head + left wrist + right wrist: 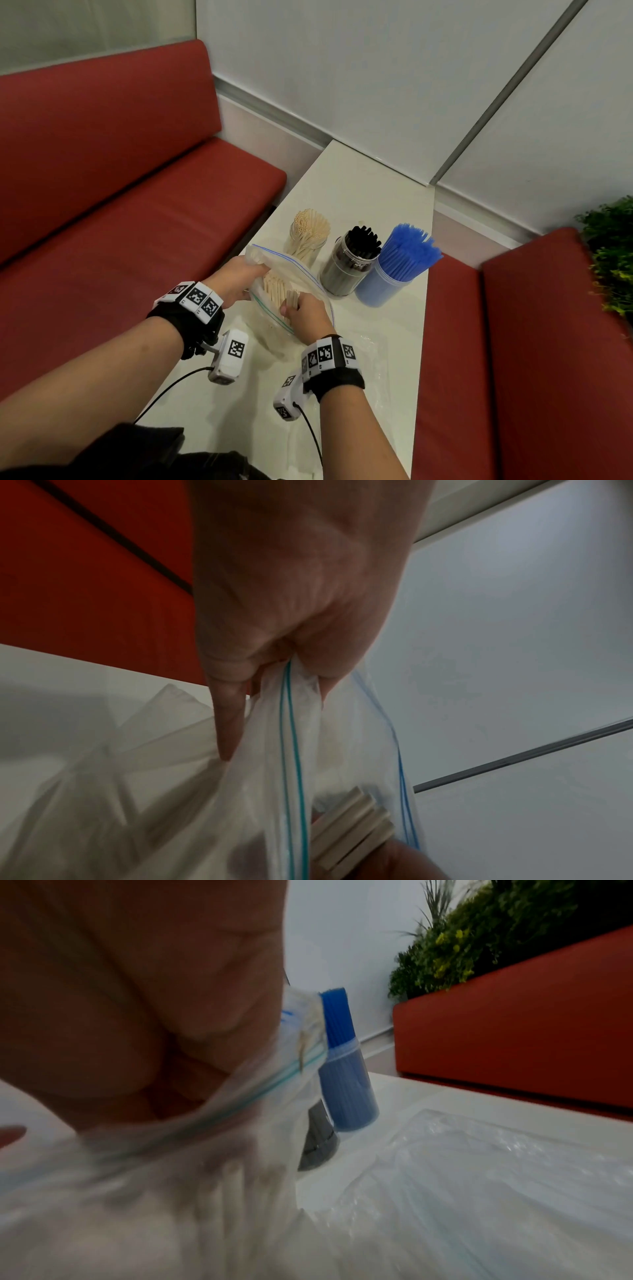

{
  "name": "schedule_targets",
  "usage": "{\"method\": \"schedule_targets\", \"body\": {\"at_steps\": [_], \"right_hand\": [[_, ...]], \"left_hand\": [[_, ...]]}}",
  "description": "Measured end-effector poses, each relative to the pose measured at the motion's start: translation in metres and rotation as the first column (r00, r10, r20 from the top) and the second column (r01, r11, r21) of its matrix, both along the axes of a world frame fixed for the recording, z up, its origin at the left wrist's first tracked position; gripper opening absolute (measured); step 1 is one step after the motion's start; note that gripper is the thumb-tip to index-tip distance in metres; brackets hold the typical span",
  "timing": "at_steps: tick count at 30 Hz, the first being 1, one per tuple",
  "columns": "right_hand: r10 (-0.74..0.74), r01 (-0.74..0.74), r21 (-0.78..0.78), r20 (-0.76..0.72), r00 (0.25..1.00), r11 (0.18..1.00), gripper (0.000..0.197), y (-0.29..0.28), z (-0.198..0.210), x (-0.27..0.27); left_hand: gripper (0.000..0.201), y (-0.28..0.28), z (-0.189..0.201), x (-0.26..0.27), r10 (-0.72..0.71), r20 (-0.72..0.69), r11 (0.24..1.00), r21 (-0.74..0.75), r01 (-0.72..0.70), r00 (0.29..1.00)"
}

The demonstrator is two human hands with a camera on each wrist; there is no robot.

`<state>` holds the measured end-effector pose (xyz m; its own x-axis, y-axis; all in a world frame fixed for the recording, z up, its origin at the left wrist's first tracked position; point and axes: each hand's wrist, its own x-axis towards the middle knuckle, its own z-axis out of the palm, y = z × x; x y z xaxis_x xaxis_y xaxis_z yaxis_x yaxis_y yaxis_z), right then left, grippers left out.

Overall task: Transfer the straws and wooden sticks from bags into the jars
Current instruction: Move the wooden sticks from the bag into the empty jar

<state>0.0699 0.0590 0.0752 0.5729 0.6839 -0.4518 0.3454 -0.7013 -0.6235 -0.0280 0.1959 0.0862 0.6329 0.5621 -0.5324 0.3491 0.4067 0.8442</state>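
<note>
- On our left runs a red sofa [137, 192]; the white counter [370, 192] stands just beside its seat.
- Our left hand [236, 281] pinches the rim of the zip bag [301, 274] and lifts that edge, so the mouth gapes; in the left wrist view the fingers [232, 723] are curled round the plastic by the green zip line.
- Wooden sticks [274, 287] lie inside the bag, on the counter in front of the jars.
- Our right hand [305, 317] is in the bag's mouth with its grip curled round a small bunch of sticks [292, 297]; the right wrist view is blurred and the plastic hides the fingers there.
- Behind the bag stands a clear jar [306, 236] of pale straws, partly hidden by the raised rim.
- Just to its right is the black jar [352, 263], full of black straws.
- Next comes the blue jar [394, 270], touching the black one, its blue straws fanning out on top.
- A flat empty bag [496, 1177] lies on the counter on our near right.
- Far right, another red seat [531, 342] with a green plant [613, 253] behind it.
</note>
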Motion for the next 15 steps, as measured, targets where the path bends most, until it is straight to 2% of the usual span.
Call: {"method": "schedule_targets", "body": {"at_steps": [4, 6, 9, 10, 12, 15], "right_hand": [[0.143, -0.134, -0.149, 0.051, 0.988, 0.980, 0.015, 0.008, 0.027, 0.016], [0.154, -0.153, -0.095, -0.003, 0.988, 0.984, 0.016, 0.011, 0.054, 0.028], [0.117, -0.088, 0.237, -0.111, 0.987, 0.968, 0.009, 0.013, 0.109, 0.052], [0.102, -0.033, 0.377, -0.165, 0.981, 0.926, 0.010, 0.014, 0.128, 0.061], [0.075, 0.089, 0.607, -0.240, 0.968, 0.789, 0.011, 0.017, 0.163, 0.079], [-0.113, 0.199, 0.765, -0.165, 0.980, 0.613, 0.013, 0.034, 0.183, 0.108]], "left_hand": [[0.023, -0.001, 0.003, 0.000, 0.019, 0.010, 1.000, 0.019, -0.019, 1.000], [0.023, -0.001, 0.002, -0.001, 0.005, 0.007, 1.000, 0.017, -0.005, 1.000], [0.025, 0.002, 0.002, -0.002, -0.041, -0.010, 0.999, -0.010, 0.041, 0.999], [0.026, 0.003, 0.001, -0.003, -0.042, -0.022, 0.999, -0.020, 0.042, 0.999], [0.026, 0.005, -0.001, -0.002, -0.040, -0.040, 0.999, -0.033, 0.039, 0.998], [0.025, 0.010, -0.005, 0.000, -0.025, -0.058, 0.999, -0.041, 0.022, 0.998]]}}
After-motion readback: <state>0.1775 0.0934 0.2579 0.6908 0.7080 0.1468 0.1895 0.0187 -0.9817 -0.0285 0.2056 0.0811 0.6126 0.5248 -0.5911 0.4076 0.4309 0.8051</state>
